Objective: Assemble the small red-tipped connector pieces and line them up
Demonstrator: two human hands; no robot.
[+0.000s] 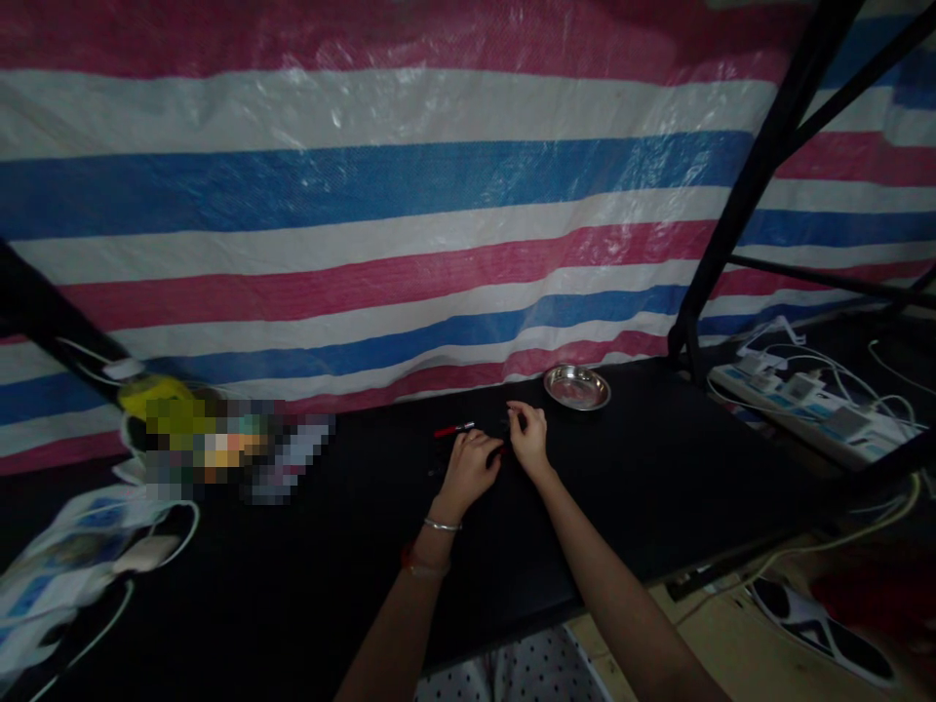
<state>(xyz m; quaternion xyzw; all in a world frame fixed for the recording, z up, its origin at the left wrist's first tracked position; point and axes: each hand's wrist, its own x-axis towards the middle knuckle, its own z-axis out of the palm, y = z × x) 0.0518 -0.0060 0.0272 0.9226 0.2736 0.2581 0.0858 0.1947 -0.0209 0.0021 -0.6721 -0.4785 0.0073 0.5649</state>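
Note:
My left hand [472, 463] rests low over the black table, its fingers curled and pressed together. A small red bit shows by its fingertips, but what it holds is too dark to make out. Close beside it, my right hand [527, 436] has thumb and fingertips bent together around something tiny and dark that I cannot identify. Just beyond my left hand lies a slim red stick-like item [453, 429] with a silvery end. Some small dark thing, hard to tell from the tabletop, sits left of that hand. A round shiny metal dish [577, 387] stands behind my right hand.
The black table [658, 487] backs onto a striped plastic sheet [409, 195]. Power strips with plugs and white cables lie at the right [811, 395] and the left [73, 585]. A yellow item [165, 402] and blurred packets sit at left. Black metal posts [738, 205] frame the table.

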